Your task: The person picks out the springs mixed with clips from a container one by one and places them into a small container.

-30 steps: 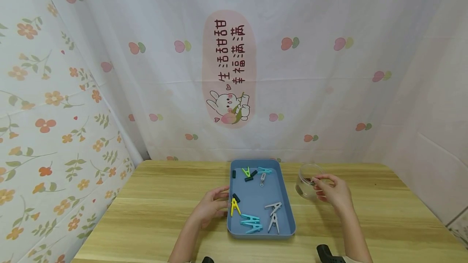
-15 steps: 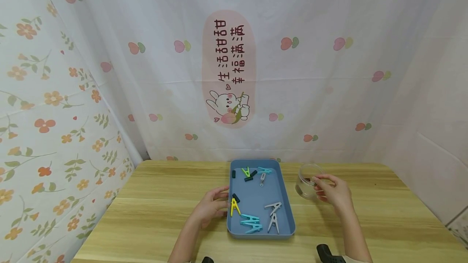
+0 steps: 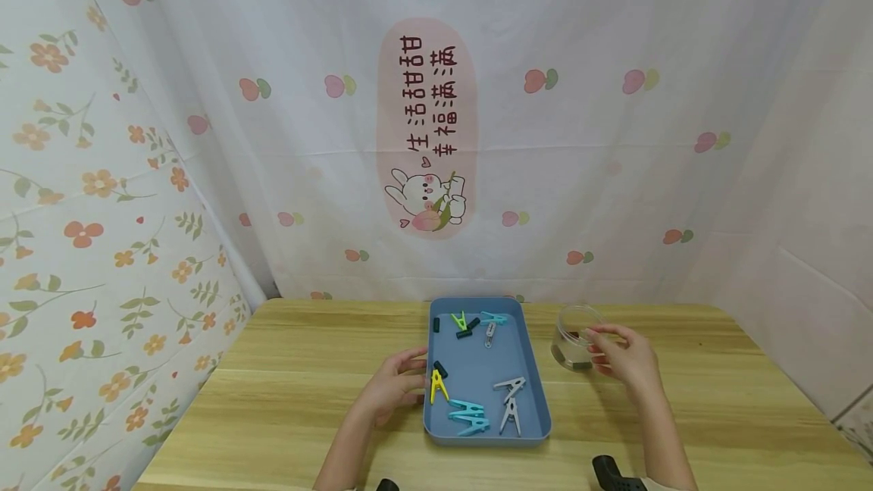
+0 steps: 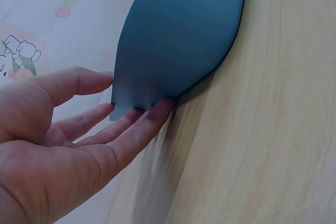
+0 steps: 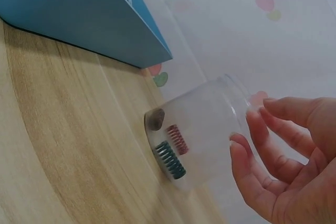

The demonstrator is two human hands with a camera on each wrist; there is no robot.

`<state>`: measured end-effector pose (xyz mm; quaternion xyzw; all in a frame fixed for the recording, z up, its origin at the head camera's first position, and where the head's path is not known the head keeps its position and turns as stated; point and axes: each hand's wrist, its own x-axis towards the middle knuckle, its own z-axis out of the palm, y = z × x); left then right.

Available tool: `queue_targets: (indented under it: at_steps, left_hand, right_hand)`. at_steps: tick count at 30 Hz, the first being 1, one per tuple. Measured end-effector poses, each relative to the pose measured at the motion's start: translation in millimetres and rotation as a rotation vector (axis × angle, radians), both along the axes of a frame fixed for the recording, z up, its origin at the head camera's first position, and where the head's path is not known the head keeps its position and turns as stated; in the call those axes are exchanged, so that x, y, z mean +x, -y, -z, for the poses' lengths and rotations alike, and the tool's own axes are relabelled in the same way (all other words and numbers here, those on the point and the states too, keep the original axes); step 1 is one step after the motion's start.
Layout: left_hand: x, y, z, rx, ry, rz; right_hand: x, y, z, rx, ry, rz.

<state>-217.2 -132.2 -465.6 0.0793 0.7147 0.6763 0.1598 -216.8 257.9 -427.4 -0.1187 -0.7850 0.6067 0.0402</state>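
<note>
A clear round jar [image 3: 569,351] stands right of the blue tray [image 3: 491,370]. Inside it, the right wrist view shows a green coil spring [image 5: 170,160], a reddish coil spring [image 5: 177,139] and a small dark piece [image 5: 155,119]. My right hand [image 3: 624,358] is at the jar's rim, thumb and fingers loosely bent with nothing visible between them; whether they touch the rim I cannot tell. My left hand [image 4: 79,135] rests extended fingers against the tray's left wall. Several clips lie in the tray, among them a yellow clip [image 3: 438,387], with several dark green springs [image 3: 440,370].
The wooden table [image 3: 307,392] carries the tray and jar. Behind it hangs a patterned white curtain [image 3: 586,173]; a flowered cloth [image 3: 102,248] hangs at the left. Grey clips [image 3: 510,415] and teal clips [image 3: 469,419] lie at the tray's near end.
Something dark at my right fingertips has left them, and a dark green spring now shows at the jar's bottom. My left hand and the tray have stayed still.
</note>
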Motion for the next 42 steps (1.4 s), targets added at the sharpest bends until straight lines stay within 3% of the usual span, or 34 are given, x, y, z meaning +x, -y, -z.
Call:
queue_targets:
  at_steps: [30,42]
  left_hand:
    - [0.6,-1,-0.9,-0.004,0.003,-0.005]
    - [-0.2,-1,0.6,-0.016,-0.002,-0.043]
  right_hand:
    - [4.2,18,-13.0,0.062,-0.052,-0.064]
    - [3.6,24,-13.6,0.069,-0.057,-0.075]
